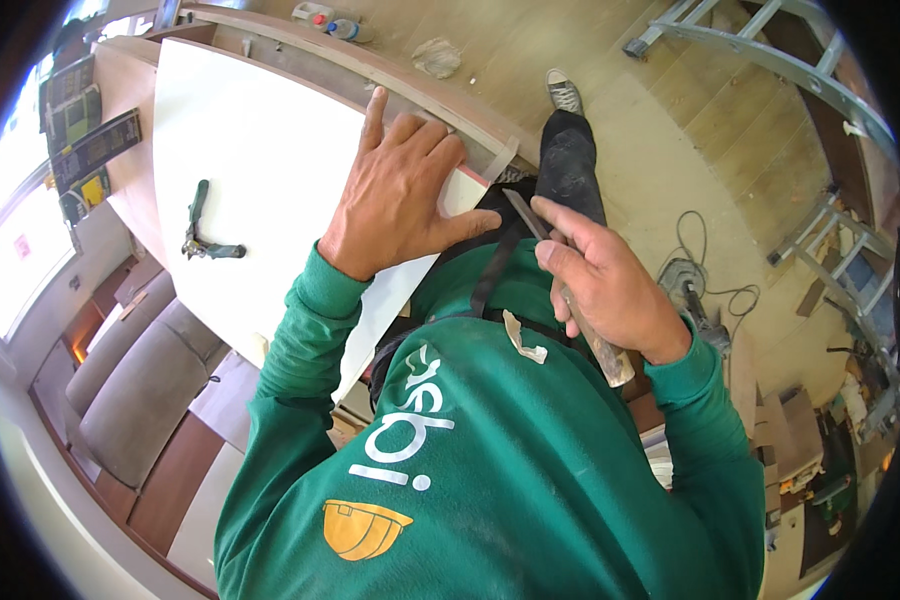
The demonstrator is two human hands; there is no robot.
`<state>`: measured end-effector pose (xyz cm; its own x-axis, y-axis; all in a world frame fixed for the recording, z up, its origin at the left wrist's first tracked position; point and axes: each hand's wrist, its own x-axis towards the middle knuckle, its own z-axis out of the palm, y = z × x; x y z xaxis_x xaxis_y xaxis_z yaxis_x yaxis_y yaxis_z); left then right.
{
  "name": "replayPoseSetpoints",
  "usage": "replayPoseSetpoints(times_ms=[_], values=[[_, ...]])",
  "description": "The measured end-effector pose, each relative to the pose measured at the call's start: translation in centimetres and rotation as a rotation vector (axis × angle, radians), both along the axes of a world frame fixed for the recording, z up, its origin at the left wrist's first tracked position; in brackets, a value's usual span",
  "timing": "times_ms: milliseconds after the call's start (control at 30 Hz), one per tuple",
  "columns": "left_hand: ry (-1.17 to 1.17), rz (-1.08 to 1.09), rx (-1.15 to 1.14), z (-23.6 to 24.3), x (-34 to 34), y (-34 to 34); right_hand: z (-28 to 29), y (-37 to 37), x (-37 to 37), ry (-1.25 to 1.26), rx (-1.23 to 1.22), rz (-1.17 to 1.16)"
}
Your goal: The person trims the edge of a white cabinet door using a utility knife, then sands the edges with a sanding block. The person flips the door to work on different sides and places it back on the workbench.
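My left hand (pixel 395 185) lies on the white panel (pixel 260 150) close to its near right corner. Its palm is down, the forefinger points away and the thumb reaches out past the panel's edge. A reddish strip shows along that corner edge. In my right hand (pixel 610 270) is a chisel (pixel 527 212) with a flat grey blade and a worn wooden handle. My fingers wrap the handle and the forefinger stretches toward the blade. The blade tip is just right of my left thumb, apart from the panel. Green-handled pliers (pixel 208 230) rest on the panel's left part.
A wooden rail (pixel 370 65) runs behind the panel. Two bottles (pixel 342 29) are on the floor beyond it. Aluminium ladders (pixel 745 40) stand at right, above a corded power tool (pixel 685 280). Wood offcuts (pixel 792 435) are piled lower right. A grey cushioned seat (pixel 145 390) is at left.
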<state>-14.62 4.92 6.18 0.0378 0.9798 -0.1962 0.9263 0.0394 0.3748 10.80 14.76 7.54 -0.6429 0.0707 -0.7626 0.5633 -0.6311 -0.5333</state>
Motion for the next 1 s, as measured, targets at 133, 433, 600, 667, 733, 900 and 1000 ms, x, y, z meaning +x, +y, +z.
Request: replayPoseSetpoints(times_ms=[133,433,600,667,733,900,1000], values=[[-0.050,0.073,0.123,-1.5,0.1,-1.1,1.9,1.2,-1.4,-0.099,-0.012,0.118],[-0.205,0.207,0.180,-2.4,-0.3,-1.5,4.8,3.1,-5.4,-0.245,-0.061,0.226],[-0.254,0.232,0.172,-2.4,-0.6,-1.5,5.0,4.6,-6.5,-0.287,-0.090,0.335],[-0.254,0.224,0.156,-2.5,-0.8,-1.5,5.0,4.9,-6.8,-0.309,-0.097,0.369],[-0.249,0.222,0.157,-2.4,-0.9,-1.5,5.1,5.2,-7.0,-0.319,-0.099,0.385],[-0.253,0.230,0.180,-2.6,-0.8,-1.4,5.7,4.9,-8.0,-0.339,-0.076,0.404],[-0.252,0.230,0.176,-2.4,-0.8,-1.3,5.3,4.9,-7.5,-0.307,-0.079,0.390]])
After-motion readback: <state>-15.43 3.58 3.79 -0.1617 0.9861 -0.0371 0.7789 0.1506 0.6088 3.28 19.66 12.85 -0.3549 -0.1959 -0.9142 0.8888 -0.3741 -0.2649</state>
